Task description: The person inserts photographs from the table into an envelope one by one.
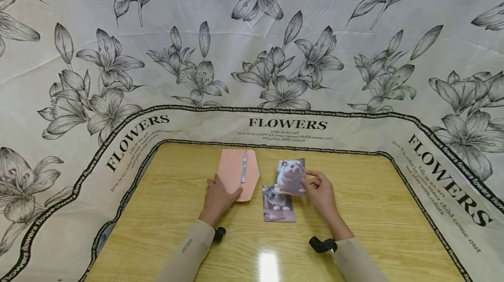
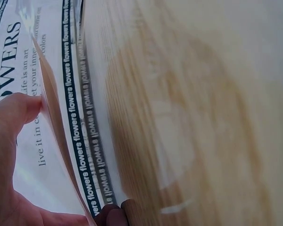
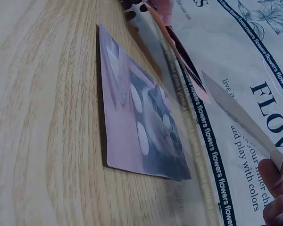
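My left hand (image 1: pixel 218 201) grips a pink envelope (image 1: pixel 229 166) by its lower left part, thumb across the front. The envelope's pointed flap faces right, and a strip of a picture card (image 1: pixel 244 166) shows at its opening. In the left wrist view the envelope (image 2: pixel 56 103) appears edge-on between thumb and fingers. Between thumb and fingers my right hand (image 1: pixel 320 192) pinches the right edge of a card with a white hamster picture (image 1: pixel 289 174). That card is raised and overlaps the top of a cat picture card (image 1: pixel 279 214), which lies on the table.
The pale wood-grain table (image 1: pixel 366 203) carries a bright reflection near its front. A white cloth (image 1: pixel 289 124) printed with flowers and lettering stands around the back and sides. Black wrist cameras (image 1: pixel 323 244) sit on both forearms.
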`<action>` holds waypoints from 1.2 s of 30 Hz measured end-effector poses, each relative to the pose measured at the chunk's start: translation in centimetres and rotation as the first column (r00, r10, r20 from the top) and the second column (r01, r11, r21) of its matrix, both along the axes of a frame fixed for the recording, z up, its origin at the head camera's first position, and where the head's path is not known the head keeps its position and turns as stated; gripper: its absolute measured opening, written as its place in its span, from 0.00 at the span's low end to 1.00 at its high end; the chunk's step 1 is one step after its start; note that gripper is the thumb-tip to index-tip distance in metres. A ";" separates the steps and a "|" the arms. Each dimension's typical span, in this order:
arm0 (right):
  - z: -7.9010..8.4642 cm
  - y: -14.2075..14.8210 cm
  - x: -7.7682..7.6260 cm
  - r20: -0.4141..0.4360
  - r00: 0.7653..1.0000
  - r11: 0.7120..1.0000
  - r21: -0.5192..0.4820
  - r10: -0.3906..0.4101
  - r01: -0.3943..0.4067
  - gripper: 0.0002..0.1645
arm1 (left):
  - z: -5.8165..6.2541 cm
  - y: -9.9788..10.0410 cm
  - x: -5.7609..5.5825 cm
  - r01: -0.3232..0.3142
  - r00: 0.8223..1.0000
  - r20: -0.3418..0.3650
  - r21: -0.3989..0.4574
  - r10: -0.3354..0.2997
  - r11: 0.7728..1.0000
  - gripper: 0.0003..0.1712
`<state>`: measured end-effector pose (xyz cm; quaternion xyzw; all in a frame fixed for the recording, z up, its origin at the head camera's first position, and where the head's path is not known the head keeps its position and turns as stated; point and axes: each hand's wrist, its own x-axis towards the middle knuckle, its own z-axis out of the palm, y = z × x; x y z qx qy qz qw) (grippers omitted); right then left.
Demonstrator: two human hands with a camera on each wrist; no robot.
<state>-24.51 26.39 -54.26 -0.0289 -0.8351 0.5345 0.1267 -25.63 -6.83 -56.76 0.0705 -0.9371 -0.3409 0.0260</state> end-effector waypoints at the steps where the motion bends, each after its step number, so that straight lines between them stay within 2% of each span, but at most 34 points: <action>1: 0.1 -0.2 -0.2 -0.005 1.000 1.000 -0.002 0.005 -0.005 0.22 | 0.0 0.0 0.0 0.000 1.000 0.002 0.000 0.000 1.000 0.65; 8: 0.5 -1.9 -1.6 -0.037 0.998 0.999 -0.031 0.043 -0.044 0.22 | 0.1 0.0 -0.1 -0.005 1.000 0.003 -0.003 0.005 1.000 0.65; 24: 0.7 -5.5 -3.8 -0.032 0.995 0.993 -0.071 0.094 -0.096 0.22 | 0.3 0.1 0.1 0.000 1.000 -0.013 -0.004 0.000 1.000 0.65; 36: 0.5 -8.2 -5.3 0.000 0.994 0.993 -0.049 0.107 -0.106 0.20 | 0.5 0.0 0.2 0.000 1.000 0.000 0.002 0.000 1.000 0.66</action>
